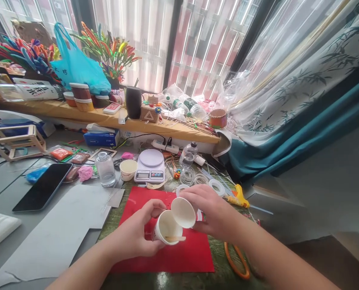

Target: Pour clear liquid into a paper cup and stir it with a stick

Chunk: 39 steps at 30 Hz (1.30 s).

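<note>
My left hand (143,231) is wrapped round a white paper cup (158,234), which leans a little toward me. A flat wooden stick (176,239) rests in that cup, its end sticking out past the rim. In my right hand (211,205) is a second paper cup (184,212), tipped over to the left so its rim overlaps the first cup's mouth. Whether anything flows between them I cannot tell. Both cups are above a red sheet (194,257) on the table.
Behind the sheet stand a kitchen scale (149,166), another paper cup (128,170) and a glass bottle (106,169). Clear rings (187,176) and a yellow glue gun (240,196) lie to the right, an orange scissor handle (237,261) nearer me. A phone (43,187) lies left.
</note>
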### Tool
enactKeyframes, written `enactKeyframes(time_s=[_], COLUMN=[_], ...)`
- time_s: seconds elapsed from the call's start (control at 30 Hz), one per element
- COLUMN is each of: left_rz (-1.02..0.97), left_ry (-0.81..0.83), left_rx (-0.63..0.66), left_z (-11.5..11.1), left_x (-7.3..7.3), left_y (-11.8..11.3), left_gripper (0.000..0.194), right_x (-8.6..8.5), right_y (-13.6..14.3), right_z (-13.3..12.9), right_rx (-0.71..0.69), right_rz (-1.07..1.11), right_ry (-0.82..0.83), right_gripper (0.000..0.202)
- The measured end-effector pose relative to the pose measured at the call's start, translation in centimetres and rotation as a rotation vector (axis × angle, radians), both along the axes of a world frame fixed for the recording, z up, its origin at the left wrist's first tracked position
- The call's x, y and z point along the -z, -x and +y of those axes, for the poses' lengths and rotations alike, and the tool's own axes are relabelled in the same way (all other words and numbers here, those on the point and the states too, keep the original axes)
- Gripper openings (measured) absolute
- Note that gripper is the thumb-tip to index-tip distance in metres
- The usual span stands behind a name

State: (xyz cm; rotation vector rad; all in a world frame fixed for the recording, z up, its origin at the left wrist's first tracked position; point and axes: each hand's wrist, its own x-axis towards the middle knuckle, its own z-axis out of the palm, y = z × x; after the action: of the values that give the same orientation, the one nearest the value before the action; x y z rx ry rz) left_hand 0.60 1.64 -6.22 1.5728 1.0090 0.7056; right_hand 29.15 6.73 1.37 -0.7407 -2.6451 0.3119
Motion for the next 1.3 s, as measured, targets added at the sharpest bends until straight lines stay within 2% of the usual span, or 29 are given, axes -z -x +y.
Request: enactKeyframes(time_s=[0.13,0.37,0.77,0.87,1.0,1.3], left_rz=[-0.057,-0.113,-0.119,-0.127,-0.166,-0.127], left_ry=[0.023,-0.030,-0.065,-0.067,-0.052,-0.088], left_rx=[-0.020,0.002,0.042,0.044,0.029,0.007], left_z=[0.0,0.1,0.1,0.1,0.0,0.1], left_x=[0.3,1.3,1.0,0.8,0.5,0.5], left_y=[0.0,-0.1,0.0,-0.1,-0.1,-0.1], left_gripper=[0.066,0.073,0.073,0.072,0.068,0.070], right_x=[-0.9,-2.3,-4.1,-5.1,-6.3,-7.3], right_y=[0.9,2.4,3.0,3.3,3.7,3.9], right_z=[0.4,0.3,-0.2,-0.4,-0.7,-0.8], right_rx=[-0.087,-0.179,-0.320,-0.352,-0.360,-0.375], right_rz=[-0.087,-0.239,-0.296,-0.281,-0.248,-0.264], right_ry=[-0.166,-0.438,-0.758,-0.782,-0.717,-0.734], right_gripper=[0.054,0.045,0.032,0.031,0.031,0.032])
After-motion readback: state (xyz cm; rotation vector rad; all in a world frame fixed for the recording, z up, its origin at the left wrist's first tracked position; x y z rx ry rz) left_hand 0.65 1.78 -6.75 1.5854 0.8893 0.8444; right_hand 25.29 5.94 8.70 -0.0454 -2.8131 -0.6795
